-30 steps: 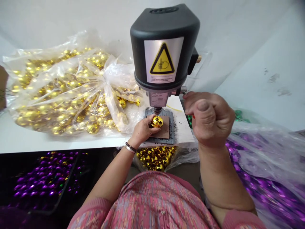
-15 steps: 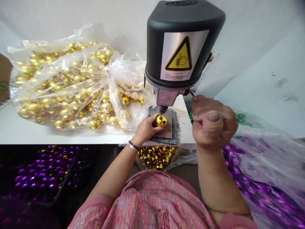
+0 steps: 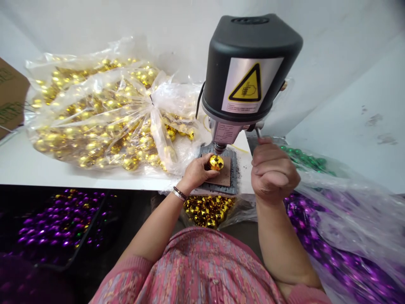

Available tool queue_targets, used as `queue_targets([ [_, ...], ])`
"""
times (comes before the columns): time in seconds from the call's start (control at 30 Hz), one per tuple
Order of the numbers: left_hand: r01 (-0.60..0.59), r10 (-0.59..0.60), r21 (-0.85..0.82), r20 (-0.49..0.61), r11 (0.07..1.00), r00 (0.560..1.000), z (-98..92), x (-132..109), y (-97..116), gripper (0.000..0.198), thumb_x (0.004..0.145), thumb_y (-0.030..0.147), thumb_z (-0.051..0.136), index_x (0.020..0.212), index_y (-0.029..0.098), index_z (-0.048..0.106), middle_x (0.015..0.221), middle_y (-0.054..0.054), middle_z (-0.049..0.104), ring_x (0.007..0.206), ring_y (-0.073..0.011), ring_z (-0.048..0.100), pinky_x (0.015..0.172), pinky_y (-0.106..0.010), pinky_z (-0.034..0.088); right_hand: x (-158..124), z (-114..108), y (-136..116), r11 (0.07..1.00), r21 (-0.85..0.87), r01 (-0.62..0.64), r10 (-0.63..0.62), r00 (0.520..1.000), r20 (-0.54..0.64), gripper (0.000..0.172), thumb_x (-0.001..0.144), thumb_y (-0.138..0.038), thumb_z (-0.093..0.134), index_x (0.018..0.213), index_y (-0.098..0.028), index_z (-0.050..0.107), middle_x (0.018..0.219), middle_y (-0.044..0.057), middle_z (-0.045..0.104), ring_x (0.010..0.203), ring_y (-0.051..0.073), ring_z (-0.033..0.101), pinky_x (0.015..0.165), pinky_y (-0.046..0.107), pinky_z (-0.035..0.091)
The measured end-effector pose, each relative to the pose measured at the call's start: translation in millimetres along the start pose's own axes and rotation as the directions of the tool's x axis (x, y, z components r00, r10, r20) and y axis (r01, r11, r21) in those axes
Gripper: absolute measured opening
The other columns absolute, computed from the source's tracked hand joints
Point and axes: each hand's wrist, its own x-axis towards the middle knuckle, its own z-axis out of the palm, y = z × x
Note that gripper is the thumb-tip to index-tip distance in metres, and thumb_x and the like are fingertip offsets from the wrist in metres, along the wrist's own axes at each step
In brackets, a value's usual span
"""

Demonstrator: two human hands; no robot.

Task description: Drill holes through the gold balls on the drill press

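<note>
My left hand (image 3: pixel 196 173) pinches a gold faceted ball (image 3: pixel 216 162) and holds it on a brown pad (image 3: pixel 224 177) on the base plate of a small bench drill (image 3: pixel 249 76). The drill's chuck (image 3: pixel 219 147) sits right above the ball, touching or almost touching it. My right hand (image 3: pixel 272 173) is closed in a fist around the drill's feed lever (image 3: pixel 257 131), just right of the drill head. Only the thin metal stem of the lever shows above my fingers.
A big clear bag of gold balls (image 3: pixel 101 114) lies on the white table (image 3: pixel 25 169) at left. A bag of gold balls (image 3: pixel 207 209) hangs below the table edge. Purple balls fill a tray (image 3: pixel 60 223) at lower left and a plastic bag (image 3: pixel 341 245) at right. Green balls (image 3: pixel 303 158) lie behind it. A cardboard box (image 3: pixel 11 101) stands far left.
My right hand has come down and back with the lever. The left hand keeps the gold ball under the chuck. The view has shifted, showing more of the table's left side.
</note>
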Motion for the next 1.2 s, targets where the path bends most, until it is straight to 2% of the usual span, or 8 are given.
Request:
queue_targets([
  [0.1, -0.003, 0.003, -0.005, 0.005, 1.0, 1.0, 0.2, 0, 0, 0.067, 0.073, 0.028, 0.08, 0.138, 0.02, 0.061, 0.119, -0.007, 0.075, 0.105, -0.0274, 0.069, 0.093, -0.036, 0.053, 1, 2, 0, 0.999, 0.035, 0.005, -0.004, 1.0, -0.027, 0.044, 0.093, -0.051, 0.049, 0.061, -0.022, 0.051, 0.057, -0.005, 0.051, 0.057, 0.01, 0.054, 0.084, 0.04, 0.056],
  [0.2, 0.008, -0.008, -0.026, 0.008, 1.0, 1.0, 0.8, 0, -1, 0.069, 0.072, 0.027, 0.081, 0.138, 0.018, 0.06, 0.119, -0.008, 0.075, 0.106, -0.0269, 0.069, 0.093, -0.036, 0.053, 17, 7, -6, 0.997, 0.079, 0.002, 0.003, 0.998, -0.066, 0.046, 0.097, -0.05, 0.042, 0.062, -0.021, 0.052, 0.055, -0.005, 0.048, 0.055, 0.008, 0.053, 0.073, 0.034, 0.054],
  [0.3, 0.008, -0.008, -0.025, -0.009, 1.0, 1.0, 1.1, -1, 1, 0.069, 0.071, 0.026, 0.082, 0.137, 0.018, 0.06, 0.117, -0.007, 0.075, 0.105, -0.0251, 0.069, 0.093, -0.034, 0.052, 46, 15, -12, 0.994, 0.015, -0.104, 0.106, 0.986, -0.131, 0.05, 0.098, -0.054, 0.035, 0.065, -0.02, 0.053, 0.058, -0.004, 0.048, 0.058, 0.007, 0.056, 0.063, 0.028, 0.048],
  [0.47, -0.046, 0.046, -0.06, -0.01, 0.997, 0.999, -3.1, -11, 6, 0.06, 0.072, 0.021, 0.079, 0.129, 0.017, 0.062, 0.11, -0.004, 0.074, 0.1, -0.0215, 0.068, 0.091, -0.031, 0.053, 78, 24, -15, 0.965, -0.063, -0.256, 0.245, 0.958, -0.152, 0.053, 0.091, -0.065, 0.037, 0.064, -0.02, 0.045, 0.055, -0.005, 0.041, 0.047, 0.004, 0.045, 0.047, 0.024, 0.036],
  [0.67, -0.149, 0.148, -0.083, -0.007, 0.985, 0.989, -13.6, -35, -6, 0.061, 0.073, 0.017, 0.076, 0.132, 0.018, 0.059, 0.123, -0.007, 0.071, 0.111, -0.0219, 0.067, 0.099, -0.034, 0.052, 75, 27, -17, 0.96, 0.005, -0.281, 0.278, 0.947, -0.162, 0.044, 0.089, -0.062, 0.046, 0.072, -0.021, 0.046, 0.059, -0.006, 0.041, 0.051, 0.003, 0.045, 0.05, 0.023, 0.036],
  [1.0, -0.319, 0.319, -0.009, 0.071, 0.948, 0.945, -33.7, -68, -18, 0.061, 0.075, 0.035, 0.081, 0.132, 0.022, 0.064, 0.134, -0.012, 0.068, 0.119, -0.0265, 0.065, 0.105, -0.041, 0.052, 72, 26, -23, 0.963, 0.006, -0.268, 0.265, 0.951, -0.157, 0.033, 0.094, -0.05, 0.047, 0.076, -0.022, 0.046, 0.06, -0.007, 0.043, 0.054, 0.004, 0.048, 0.053, 0.024, 0.034],
  [1.1, -0.304, 0.303, 0.084, 0.015, 0.949, 0.953, -51.6, -59, -13, 0.054, 0.082, 0.035, 0.076, 0.134, 0.022, 0.063, 0.131, -0.012, 0.069, 0.107, -0.0217, 0.069, 0.098, -0.036, 0.055, 71, 25, -23, 0.963, -0.017, -0.27, 0.265, 0.954, -0.143, 0.031, 0.096, -0.046, 0.046, 0.076, -0.022, 0.046, 0.06, -0.007, 0.044, 0.054, 0.004, 0.049, 0.054, 0.025, 0.034],
  [1.2, -0.189, 0.232, 0.301, -0.115, 0.935, 0.966, -72.3, -29, -9, 0.035, 0.095, 0.022, 0.055, 0.128, 0.017, 0.067, 0.123, -0.012, 0.073, 0.102, -0.0196, 0.07, 0.097, -0.034, 0.055, 70, 24, -23, 0.962, 0.005, -0.272, 0.27, 0.951, -0.151, 0.03, 0.095, -0.046, 0.048, 0.076, -0.023, 0.046, 0.061, -0.007, 0.045, 0.054, 0.004, 0.048, 0.054, 0.025, 0.034],
])
